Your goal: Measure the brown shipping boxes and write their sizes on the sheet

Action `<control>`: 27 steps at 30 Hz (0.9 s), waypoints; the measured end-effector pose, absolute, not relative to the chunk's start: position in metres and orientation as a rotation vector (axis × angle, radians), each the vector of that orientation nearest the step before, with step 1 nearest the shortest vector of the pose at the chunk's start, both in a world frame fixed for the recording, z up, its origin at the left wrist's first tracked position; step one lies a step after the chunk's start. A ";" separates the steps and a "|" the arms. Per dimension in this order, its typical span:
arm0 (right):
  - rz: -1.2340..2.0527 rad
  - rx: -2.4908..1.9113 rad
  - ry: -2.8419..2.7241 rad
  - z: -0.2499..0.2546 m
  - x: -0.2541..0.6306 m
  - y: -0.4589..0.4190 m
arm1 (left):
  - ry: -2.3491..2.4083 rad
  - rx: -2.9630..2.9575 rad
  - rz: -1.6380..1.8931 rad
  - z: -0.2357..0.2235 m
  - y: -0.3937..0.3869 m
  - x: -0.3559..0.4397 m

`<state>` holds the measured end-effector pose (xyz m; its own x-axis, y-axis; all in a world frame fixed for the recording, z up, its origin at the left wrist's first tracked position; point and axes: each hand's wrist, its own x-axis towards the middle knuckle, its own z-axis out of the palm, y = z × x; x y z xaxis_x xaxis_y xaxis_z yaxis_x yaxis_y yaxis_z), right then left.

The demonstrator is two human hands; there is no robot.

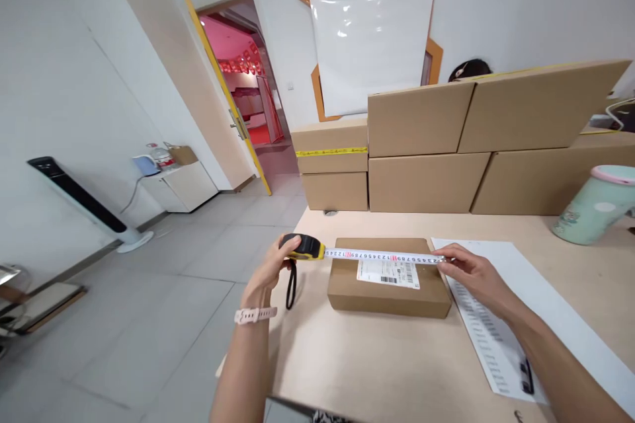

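My left hand (272, 266) is closed around a black and yellow tape measure (303, 246), its black wrist strap dangling below. The white blade (370, 255) is pulled out to the right, stretched above a brown cardboard box (387, 301). Whether the blade touches the box top I cannot tell. At the blade's free end, near the box's right edge, my right hand (464, 268) pinches the tip between thumb and fingers. A white shipping label (388, 273) is stuck on the box top, partly behind the blade.
Printed sheets (481, 330) lie right of the box, with a dark pen (526, 375) under my right forearm. Stacked cardboard boxes (426, 182) line the table's back. A mint green cup (592, 208) stands at the right. Behind the stack shows the top of a person's head (470, 69).
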<state>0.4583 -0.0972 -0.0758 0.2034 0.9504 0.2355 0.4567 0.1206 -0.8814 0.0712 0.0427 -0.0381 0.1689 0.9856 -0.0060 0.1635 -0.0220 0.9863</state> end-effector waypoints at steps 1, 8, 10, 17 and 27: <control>0.628 -1.497 -1.409 -0.080 0.457 -0.096 | 1.210 1.387 1.022 -0.045 0.046 0.072; 0.647 -1.527 -1.335 -0.098 0.458 -0.093 | 1.226 1.336 1.019 -0.062 0.046 0.079; 0.664 -1.528 -1.294 -0.102 0.458 -0.093 | 1.234 1.332 1.019 -0.063 0.045 0.079; 0.630 -1.552 -1.288 -0.106 0.456 -0.094 | 1.234 1.345 1.020 -0.067 0.043 0.076; 0.503 -1.593 -1.323 -0.111 0.454 -0.096 | 1.215 1.352 1.053 -0.069 0.044 0.073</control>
<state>0.4538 -0.0964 -0.1105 0.3245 0.9106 0.2560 0.5109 0.0591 -0.8576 0.0730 0.0438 -0.0694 0.1179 0.9929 -0.0132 0.1278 -0.0020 0.9918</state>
